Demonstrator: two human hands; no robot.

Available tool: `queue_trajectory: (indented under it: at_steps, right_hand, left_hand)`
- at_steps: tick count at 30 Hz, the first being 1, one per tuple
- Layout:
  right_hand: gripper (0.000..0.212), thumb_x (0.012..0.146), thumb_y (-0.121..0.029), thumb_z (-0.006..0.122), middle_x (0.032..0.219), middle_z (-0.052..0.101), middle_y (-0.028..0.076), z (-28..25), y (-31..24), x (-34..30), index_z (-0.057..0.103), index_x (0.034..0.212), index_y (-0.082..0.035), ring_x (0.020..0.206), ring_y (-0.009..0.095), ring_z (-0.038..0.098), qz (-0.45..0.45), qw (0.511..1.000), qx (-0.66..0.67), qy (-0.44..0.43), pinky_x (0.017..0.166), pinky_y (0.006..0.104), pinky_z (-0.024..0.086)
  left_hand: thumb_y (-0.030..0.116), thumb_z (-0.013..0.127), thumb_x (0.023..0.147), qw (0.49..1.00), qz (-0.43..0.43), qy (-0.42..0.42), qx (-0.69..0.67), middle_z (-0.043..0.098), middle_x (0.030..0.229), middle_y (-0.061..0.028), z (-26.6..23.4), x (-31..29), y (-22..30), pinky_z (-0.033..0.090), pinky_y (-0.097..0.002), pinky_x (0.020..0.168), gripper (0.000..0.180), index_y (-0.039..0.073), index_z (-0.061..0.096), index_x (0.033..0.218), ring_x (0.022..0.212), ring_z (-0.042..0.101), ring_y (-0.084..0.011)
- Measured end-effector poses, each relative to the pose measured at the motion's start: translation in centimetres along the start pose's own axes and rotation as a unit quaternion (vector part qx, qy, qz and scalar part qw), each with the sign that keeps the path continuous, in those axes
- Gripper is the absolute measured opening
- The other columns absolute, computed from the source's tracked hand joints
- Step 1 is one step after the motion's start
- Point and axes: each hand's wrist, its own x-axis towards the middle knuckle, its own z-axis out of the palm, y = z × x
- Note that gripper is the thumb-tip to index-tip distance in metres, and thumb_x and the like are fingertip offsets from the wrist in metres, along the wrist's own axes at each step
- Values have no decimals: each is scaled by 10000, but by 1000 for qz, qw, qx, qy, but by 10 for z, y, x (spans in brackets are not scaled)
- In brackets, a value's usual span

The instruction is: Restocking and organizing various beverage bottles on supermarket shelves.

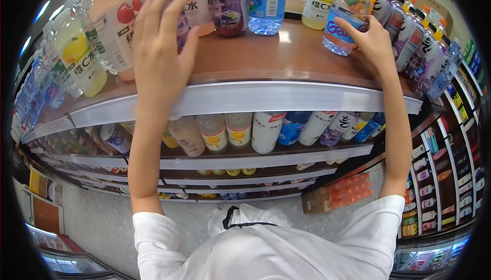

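My left hand is raised before the row of bottles at the left, fingers long and spread, thumb apart, slightly blurred. Right behind it is a drink bottle with a purple and dark label, partly covered by the fingers; whether they press on it I cannot tell. Over on the right, my right hand is closed around a clear bottle with a blue and orange label. Its thumb lies across the front, and the bottle stands near upright on the brown top shelf.
Pale yellow bottles crowd the left end, and dark purple bottles the right. A silver shelf edge runs along the front. Lower shelves hold white bottles and others. Cartons of orange bottles sit on the floor.
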Motion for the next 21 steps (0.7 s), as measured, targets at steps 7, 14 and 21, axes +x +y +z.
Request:
queue_trajectory:
  at_steps: [7, 14, 21]
  right_hand:
    - [635, 697, -471, 735, 919, 683, 157, -4, -46, -16, 624, 1039, 53, 855, 199, 662, -4, 980, 179, -85, 788, 306, 504]
    - [718, 647, -547, 739, 823, 682, 193, 28, -138, -27, 633, 979, 81, 753, 262, 683, -121, 947, 263, -142, 704, 344, 534]
    - [703, 694, -667, 644, 695, 655, 182, 46, -164, -17, 677, 842, 20, 691, 327, 661, -218, 959, 130, -123, 678, 384, 530]
  left_hand:
    - [177, 698, 778, 997, 23, 10, -71, 558, 1220, -104, 0, -6, 2, 387, -424, 958, 417, 57, 558, 1151, 1200, 470, -314]
    - [280, 654, 830, 993, 0, -16, -114, 471, 1341, -113, -5, -6, 5, 303, -451, 1027, 536, 95, 470, 1299, 1289, 372, -333]
    - [344, 565, 882, 993, -2, -97, -73, 347, 1454, -125, -3, -7, 6, 186, -460, 1106, 582, 174, 379, 1407, 1365, 249, -350]
